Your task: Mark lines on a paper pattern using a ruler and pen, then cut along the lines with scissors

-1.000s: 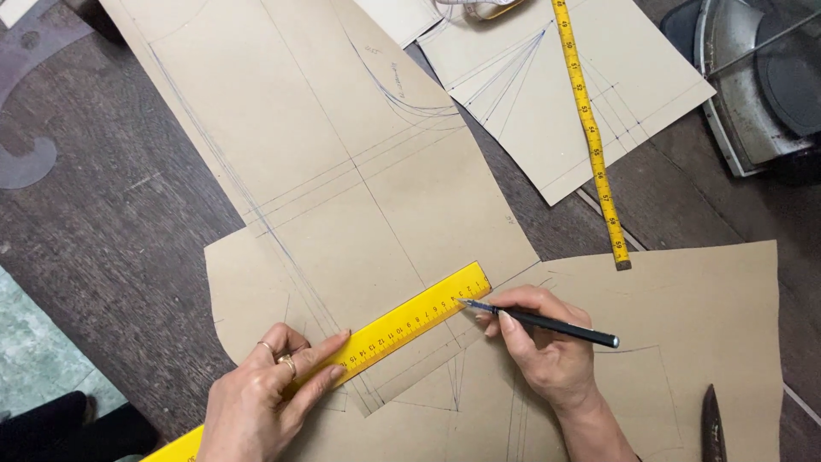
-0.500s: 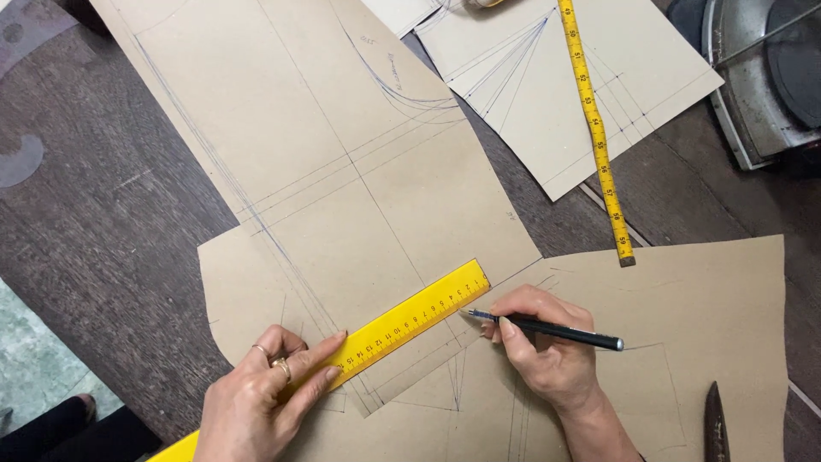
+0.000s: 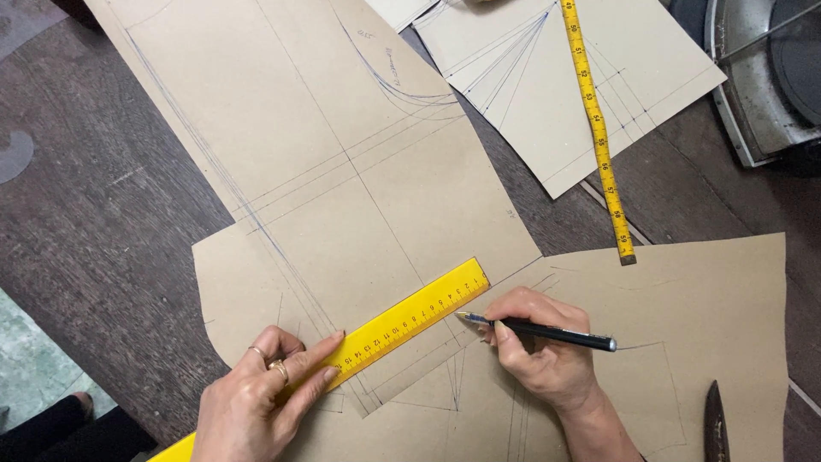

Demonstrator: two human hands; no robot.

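1. down low in the frame, the left hand [image 3: 261, 402] lies flat with fingers spread, pressing a yellow ruler [image 3: 402, 325] onto tan pattern paper [image 3: 342, 171].
2. the right hand [image 3: 539, 351], lower centre, is closed around a black pen [image 3: 539, 331], its tip touching the paper just beside the ruler's upper end.
3. everything rests on a dark wooden table [image 3: 94, 222].
4. a yellow tape measure [image 3: 594, 128] runs down the upper right across a paler sheet [image 3: 547, 111].
5. a grey metal object [image 3: 761, 85] sits in the top right corner; pale green floor [image 3: 34, 359] shows at lower left.
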